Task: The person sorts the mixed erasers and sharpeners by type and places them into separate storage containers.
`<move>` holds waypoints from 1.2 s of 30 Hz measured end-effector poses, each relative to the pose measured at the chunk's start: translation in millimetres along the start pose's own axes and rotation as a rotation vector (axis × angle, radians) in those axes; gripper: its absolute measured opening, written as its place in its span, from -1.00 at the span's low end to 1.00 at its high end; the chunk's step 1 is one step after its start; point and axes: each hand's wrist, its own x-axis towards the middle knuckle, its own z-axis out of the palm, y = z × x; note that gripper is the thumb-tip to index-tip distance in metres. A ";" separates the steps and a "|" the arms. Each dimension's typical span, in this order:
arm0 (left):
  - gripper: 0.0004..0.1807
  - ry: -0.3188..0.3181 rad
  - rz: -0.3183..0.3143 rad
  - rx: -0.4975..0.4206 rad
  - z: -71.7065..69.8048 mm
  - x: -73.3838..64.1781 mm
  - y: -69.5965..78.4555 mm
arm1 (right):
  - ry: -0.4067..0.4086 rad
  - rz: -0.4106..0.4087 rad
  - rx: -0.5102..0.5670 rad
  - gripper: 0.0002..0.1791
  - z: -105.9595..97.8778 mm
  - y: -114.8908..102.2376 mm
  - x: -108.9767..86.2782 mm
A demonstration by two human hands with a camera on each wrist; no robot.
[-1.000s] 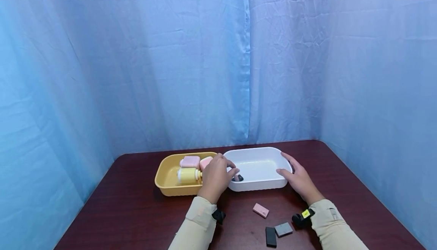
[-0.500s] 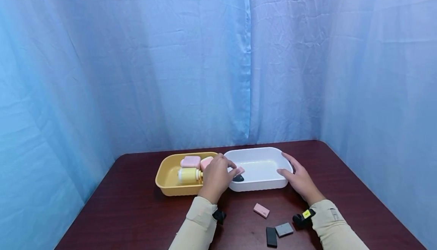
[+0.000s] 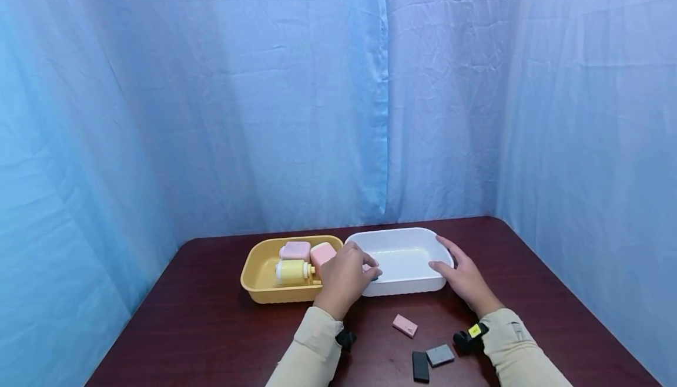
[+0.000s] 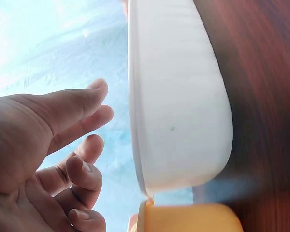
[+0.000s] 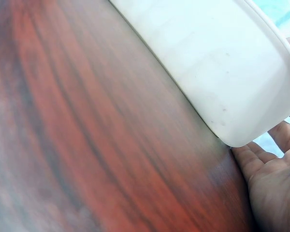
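My left hand [image 3: 346, 272] hovers over the left end of a white plastic basin [image 3: 409, 286]. Its thumb and loosely bent fingers hold nothing in the left wrist view, where they stand beside the basin's rim [image 4: 134, 96]. Just past the fingertips, a small pink block [image 3: 366, 268] and a dark piece [image 3: 375, 278] lie in the basin, mostly hidden by the hand. My right hand [image 3: 465, 275] grips the basin's right end, thumb over the rim and fingers round the outside. The right wrist view shows fingers [image 5: 251, 159] at the basin's end.
A yellow basin [image 3: 254, 278] adjoins the white one, holding a yellow pump bottle [image 3: 291, 271], a lilac bottle [image 3: 296, 251] and a pink one [image 3: 322, 253]. On the dark wooden table nearer me lie a pink block [image 3: 405, 326], a grey block [image 3: 440, 355] and a black block [image 3: 420, 367].
My left hand comes away from the small pink block in the white basin and shifts slightly right and nearer me. The right hand keeps its place on the basin.
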 end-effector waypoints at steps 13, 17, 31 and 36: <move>-0.77 -0.047 0.109 0.084 8.7 -8.0 21.4 | 0.001 -0.005 -0.015 -0.15 0.6 -1.8 -1.0; -0.77 -0.080 0.124 0.066 10.0 -9.9 25.8 | 0.005 -0.006 -0.016 -0.16 0.6 -2.7 -1.9; -0.76 -0.147 0.208 0.075 17.3 -18.8 31.8 | -0.001 0.003 -0.002 -0.17 0.8 -0.1 -1.1; -0.78 -0.182 0.225 0.080 18.6 -23.4 33.4 | -0.001 -0.006 0.005 -0.17 0.7 0.9 -1.2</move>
